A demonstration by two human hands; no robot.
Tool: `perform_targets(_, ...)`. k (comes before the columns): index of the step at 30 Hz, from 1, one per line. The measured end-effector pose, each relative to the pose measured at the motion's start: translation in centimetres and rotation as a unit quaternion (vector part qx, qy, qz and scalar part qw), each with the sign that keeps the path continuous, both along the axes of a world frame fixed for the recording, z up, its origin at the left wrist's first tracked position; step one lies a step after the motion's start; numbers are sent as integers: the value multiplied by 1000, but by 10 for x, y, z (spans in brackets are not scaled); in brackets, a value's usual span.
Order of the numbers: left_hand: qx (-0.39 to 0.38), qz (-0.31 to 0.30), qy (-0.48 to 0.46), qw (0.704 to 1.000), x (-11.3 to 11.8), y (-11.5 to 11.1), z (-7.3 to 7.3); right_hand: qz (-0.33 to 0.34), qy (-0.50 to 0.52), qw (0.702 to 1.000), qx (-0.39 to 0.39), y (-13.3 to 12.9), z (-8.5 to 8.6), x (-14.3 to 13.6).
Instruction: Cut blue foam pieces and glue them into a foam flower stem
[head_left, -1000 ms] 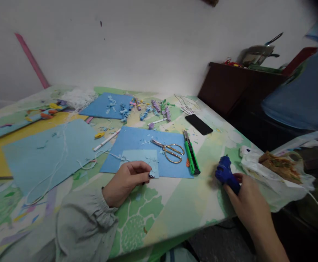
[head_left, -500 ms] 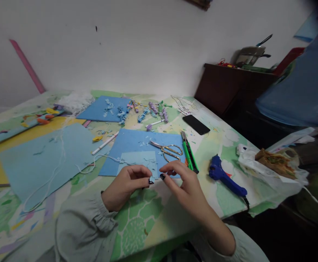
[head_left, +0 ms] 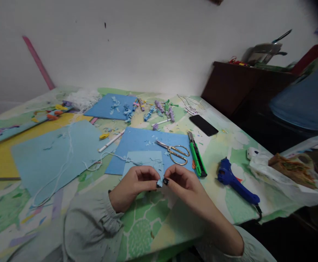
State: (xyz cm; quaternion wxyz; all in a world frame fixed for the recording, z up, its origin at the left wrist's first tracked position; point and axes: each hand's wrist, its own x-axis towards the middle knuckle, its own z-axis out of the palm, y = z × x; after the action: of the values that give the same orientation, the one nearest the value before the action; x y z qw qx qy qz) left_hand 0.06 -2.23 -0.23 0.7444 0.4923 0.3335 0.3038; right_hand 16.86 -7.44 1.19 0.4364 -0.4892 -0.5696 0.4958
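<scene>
Between thumb and finger, my left hand (head_left: 138,185) pinches a small light-blue foam piece (head_left: 160,183). My right hand (head_left: 185,185) comes up against it from the other side, thumb and index finger closed in a pinch; whether they grip the same piece is too small to tell. Both hands are over the table's front edge. Just beyond them lies a light-blue foam sheet (head_left: 142,157) with scraps on it, on top of a darker blue sheet (head_left: 137,136). Gold-handled scissors (head_left: 172,149) rest on the blue sheet, and a green utility knife (head_left: 197,154) lies at its right edge.
A blue glue gun (head_left: 237,182) and a sandwich (head_left: 291,169) on plastic lie to the right. Behind are a black phone (head_left: 203,125) and several curled foam pieces (head_left: 159,109). White cord (head_left: 63,163) crosses a large light-blue sheet (head_left: 52,145) at left.
My right hand has come in from the right, and its fingertips now meet the foam piece in my left hand. The view has turned slightly left.
</scene>
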Motion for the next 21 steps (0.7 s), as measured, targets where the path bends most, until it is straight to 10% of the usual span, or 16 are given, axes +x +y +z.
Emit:
perform_targets(9, 150, -14, 166, 975, -19, 17, 18, -19, 57, 996, -72, 4, 2, 9)
perform_targets(16, 426, 115, 485, 755, -77, 57, 32, 31, -130, 975, -179, 11, -4, 27)
perform_targets(21, 423, 33, 562, 710, -88, 74, 17, 32, -250, 964, -81, 17, -11, 28)
